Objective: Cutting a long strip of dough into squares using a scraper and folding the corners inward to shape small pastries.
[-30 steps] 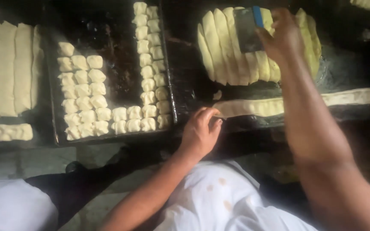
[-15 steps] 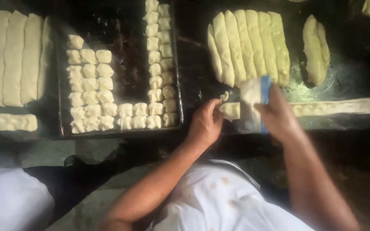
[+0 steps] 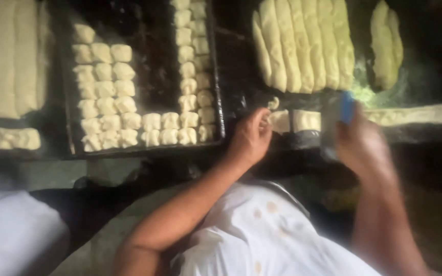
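I am cutting the long dough strip (image 3: 410,114) on the table (image 3: 436,153) into pieces. My right hand (image 3: 360,143) clenches the blue-handled scraper (image 3: 339,120); my left hand (image 3: 250,137) pinches the strip's cut end (image 3: 281,120). Next, I judge, another even chop is called for, then a move to the tray (image 3: 220,102).

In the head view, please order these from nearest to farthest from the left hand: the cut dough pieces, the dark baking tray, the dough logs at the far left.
1. Cut dough pieces, just right of the left hand, at its fingertips.
2. Dark baking tray, its corner just left of the hand.
3. Dough logs, at the far left edge.
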